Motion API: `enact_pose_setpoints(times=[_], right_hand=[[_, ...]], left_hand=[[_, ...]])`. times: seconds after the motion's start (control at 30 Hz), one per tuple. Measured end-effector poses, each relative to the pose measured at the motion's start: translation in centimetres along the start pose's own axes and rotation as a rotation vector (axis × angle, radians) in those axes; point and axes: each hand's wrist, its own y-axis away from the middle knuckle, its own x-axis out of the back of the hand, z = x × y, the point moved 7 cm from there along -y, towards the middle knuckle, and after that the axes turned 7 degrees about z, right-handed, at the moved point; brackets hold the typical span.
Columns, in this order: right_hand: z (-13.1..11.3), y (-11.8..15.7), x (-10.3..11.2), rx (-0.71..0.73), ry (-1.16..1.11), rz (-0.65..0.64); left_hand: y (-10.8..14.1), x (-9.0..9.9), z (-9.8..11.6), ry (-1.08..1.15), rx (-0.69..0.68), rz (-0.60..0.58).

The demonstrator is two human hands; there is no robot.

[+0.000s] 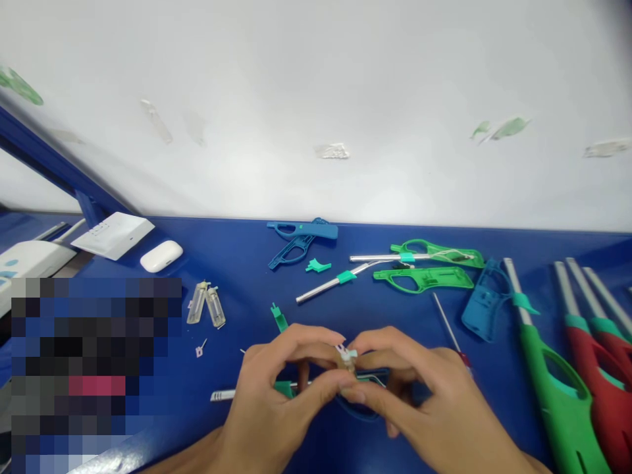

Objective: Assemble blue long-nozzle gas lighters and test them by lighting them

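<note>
– Look at the blue tabletop (247, 289). Bearing what on the left?
– Carries a white box (114, 236), a white case (161, 257) and, below, two clear tanks (215, 308).
– And mid-frame?
– Holds blue shell halves (316, 230), a small green trigger (318, 266), metal tubes (320, 288); further right, green shell halves (461, 277).
– Towards lower right?
– Bears a green lighter (563, 421) and red lighters (600, 401).

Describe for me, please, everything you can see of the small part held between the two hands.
The small part looks like translucent, slightly yellowish plastic. A pale, mint-white piece sits at its top, with a small pinkish bit at the upper left. It is held up, over the blue table, low in the view near the middle. Fingertips of the left hand and right hand close around it, hiding its lower end.
</note>
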Motion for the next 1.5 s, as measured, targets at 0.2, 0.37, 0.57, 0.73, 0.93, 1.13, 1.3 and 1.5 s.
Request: enact_pose_setpoints(times=[0.2,0.37,0.57,0.73,0.93,1.13,1.3,1.5], right_hand=[[0.2,0.0,0.3,0.033,0.026,0.03],[-1.1,0.1,0.6,0.187,0.139,0.101],[-2.9,0.0,3.3,0.25,0.239,0.289],[-4.7,0.8,7.7,0.31,0.4,0.416],[-1.6,1.5,9.4,0.144,0.397,0.217],[0.9,2.1,8.5,-0.003,0.478,-0.018],[0.7,1.9,7.5,-0.029,0.454,-0.055],[0.6,1.5,7.5,-0.004,0.47,-0.005]], left_hand=[[0.0,0.1,0.2,0.013,0.008,0.018],[0.1,0.2,-0.1,-0.121,0.037,0.009],[0.7,0.2,-0.1,-0.282,-0.09,-0.107],[1.4,-1.3,1.2,-0.353,-0.388,-0.217],[2.0,-2.8,1.3,-0.482,-0.558,-0.32],[3.0,-3.7,2.0,-0.78,-0.706,-0.436],[3.1,-4.1,1.9,-0.793,-0.703,-0.463],[3.1,-4.1,1.3,-0.823,-0.682,-0.487]])
